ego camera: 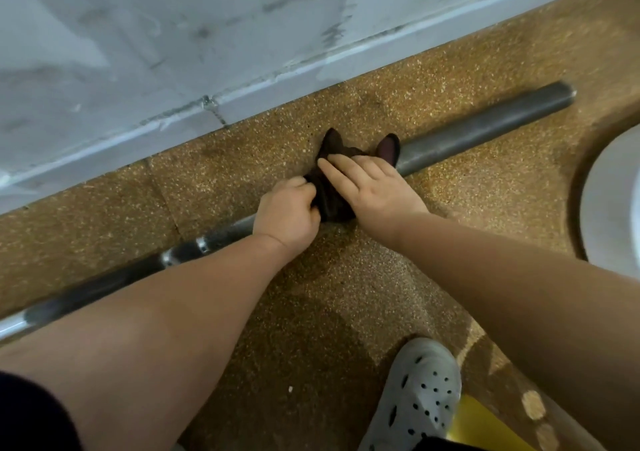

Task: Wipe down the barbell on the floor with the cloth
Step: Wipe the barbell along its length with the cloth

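A person crouches over a steel barbell (485,128) lying on a speckled brown floor (346,295) beside a grey wall (173,35). A dark cloth (332,187) drapes the bar's middle; the left hand (285,213) pinches its near edge, fingers closed, while the right hand (370,184) presses flat on top, fingers spread (a grey perforated clog (419,395) shows below).
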